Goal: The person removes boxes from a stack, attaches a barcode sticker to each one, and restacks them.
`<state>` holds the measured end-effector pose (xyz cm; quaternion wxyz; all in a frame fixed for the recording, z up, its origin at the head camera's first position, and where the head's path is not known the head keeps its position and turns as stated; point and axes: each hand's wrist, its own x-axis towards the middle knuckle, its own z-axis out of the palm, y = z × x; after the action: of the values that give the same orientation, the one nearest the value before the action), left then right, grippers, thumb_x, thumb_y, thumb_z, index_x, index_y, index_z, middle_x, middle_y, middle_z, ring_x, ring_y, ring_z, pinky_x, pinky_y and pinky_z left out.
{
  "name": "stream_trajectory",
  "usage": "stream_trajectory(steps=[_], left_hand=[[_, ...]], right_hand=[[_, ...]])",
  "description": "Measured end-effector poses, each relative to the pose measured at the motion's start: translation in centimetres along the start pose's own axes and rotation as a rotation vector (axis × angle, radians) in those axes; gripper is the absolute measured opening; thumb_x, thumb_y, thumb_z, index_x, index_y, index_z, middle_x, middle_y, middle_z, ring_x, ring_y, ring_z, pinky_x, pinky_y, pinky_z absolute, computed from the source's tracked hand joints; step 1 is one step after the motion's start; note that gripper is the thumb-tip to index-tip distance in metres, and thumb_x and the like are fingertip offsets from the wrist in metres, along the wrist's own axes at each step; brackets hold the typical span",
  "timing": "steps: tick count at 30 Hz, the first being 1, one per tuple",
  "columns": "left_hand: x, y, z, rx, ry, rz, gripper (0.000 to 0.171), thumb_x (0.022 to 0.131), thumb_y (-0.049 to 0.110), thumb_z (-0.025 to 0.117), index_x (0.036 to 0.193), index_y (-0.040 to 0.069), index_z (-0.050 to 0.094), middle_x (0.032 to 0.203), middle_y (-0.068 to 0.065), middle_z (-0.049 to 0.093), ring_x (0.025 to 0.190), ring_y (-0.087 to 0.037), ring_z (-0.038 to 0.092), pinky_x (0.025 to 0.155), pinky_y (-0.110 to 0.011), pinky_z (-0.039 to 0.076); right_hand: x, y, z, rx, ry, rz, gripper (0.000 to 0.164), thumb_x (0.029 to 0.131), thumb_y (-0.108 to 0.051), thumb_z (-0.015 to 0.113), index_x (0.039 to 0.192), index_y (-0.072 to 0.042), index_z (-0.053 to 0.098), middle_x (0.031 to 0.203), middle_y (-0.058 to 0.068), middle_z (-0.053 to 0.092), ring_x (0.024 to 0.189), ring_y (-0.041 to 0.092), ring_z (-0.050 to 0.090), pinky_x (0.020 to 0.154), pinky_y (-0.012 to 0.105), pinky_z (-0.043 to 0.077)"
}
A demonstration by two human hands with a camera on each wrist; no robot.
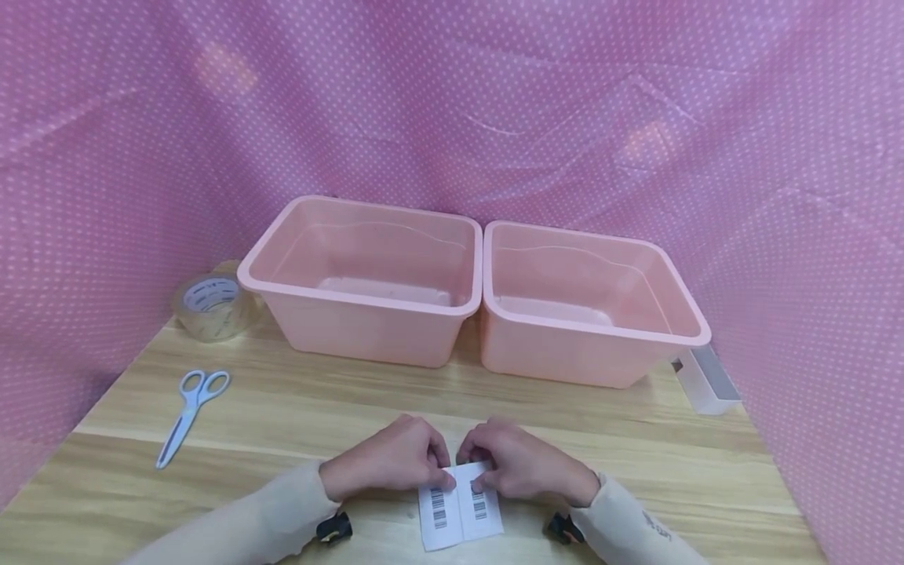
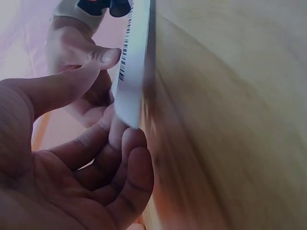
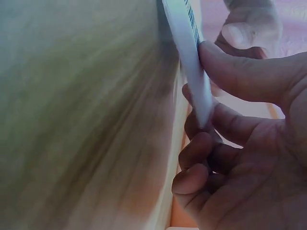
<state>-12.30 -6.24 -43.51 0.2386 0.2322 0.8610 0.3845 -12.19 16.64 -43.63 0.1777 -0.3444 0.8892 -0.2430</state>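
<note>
A small white sheet with two printed barcodes (image 1: 450, 532) lies low over the front of the wooden table, a crease or seam running down its middle. My left hand (image 1: 395, 459) pinches its far left corner, thumb on the printed face and fingers curled behind. At the far right corner, my right hand (image 1: 526, 464) holds it the same way. Seen edge-on in the left wrist view, the white sheet (image 2: 132, 96) looks thin and flat. In the right wrist view the right thumb (image 3: 220, 67) presses beside a barcode, with the fingertips behind the sheet.
Two pink bins (image 1: 367, 329) (image 1: 565, 357) stand side by side at the back. Left of them is a roll of clear tape (image 1: 212, 320), with light-blue scissors (image 1: 185, 424) nearer me. A small white box (image 1: 706, 382) sits by the right edge. Pink dotted cloth (image 1: 452, 102) surrounds the table (image 1: 339, 408).
</note>
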Motion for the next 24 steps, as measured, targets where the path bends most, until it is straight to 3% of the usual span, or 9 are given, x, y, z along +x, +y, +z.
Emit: stream_trajectory(steps=[8,13,16,24], left_hand=[[0.2,0.4,-0.3,-0.053,-0.022,0.018,0.006,0.082,0.015,0.081,0.077,0.015,0.078,0.066,0.01,0.069,0.06,-0.004,0.06,0.055,-0.019,0.05],[0.0,0.7,-0.8,-0.095,0.003,0.002,0.004,0.085,0.014,0.079,0.082,0.011,0.078,0.073,0.007,0.073,0.066,-0.007,0.064,0.059,-0.023,0.054],[0.1,0.8,-1.1,-0.126,0.026,-0.011,0.004,0.087,0.017,0.077,0.085,0.013,0.077,0.076,0.007,0.074,0.068,-0.01,0.065,0.058,-0.025,0.055],[0.2,1.5,-2.7,-0.14,0.097,0.048,0.008,0.09,0.02,0.076,0.093,0.014,0.079,0.082,0.004,0.076,0.07,-0.011,0.063,0.062,-0.024,0.055]], right_hand=[[0.0,0.2,-0.8,0.126,0.017,0.012,0.013,0.089,-0.013,0.075,0.092,-0.023,0.068,0.089,-0.014,0.066,0.085,-0.002,0.057,0.078,0.018,0.05],[0.2,0.2,-1.7,0.227,0.024,0.074,0.002,0.093,-0.019,0.072,0.09,-0.019,0.072,0.083,-0.013,0.069,0.077,-0.001,0.06,0.071,0.019,0.052],[0.4,0.0,-2.4,0.247,0.04,0.108,0.006,0.094,-0.021,0.07,0.091,-0.017,0.071,0.083,-0.012,0.068,0.078,0.003,0.06,0.071,0.021,0.052],[1.2,-0.9,-4.8,0.25,0.124,0.04,0.004,0.094,-0.014,0.071,0.09,-0.012,0.07,0.083,-0.004,0.069,0.076,0.004,0.058,0.07,0.02,0.053]])
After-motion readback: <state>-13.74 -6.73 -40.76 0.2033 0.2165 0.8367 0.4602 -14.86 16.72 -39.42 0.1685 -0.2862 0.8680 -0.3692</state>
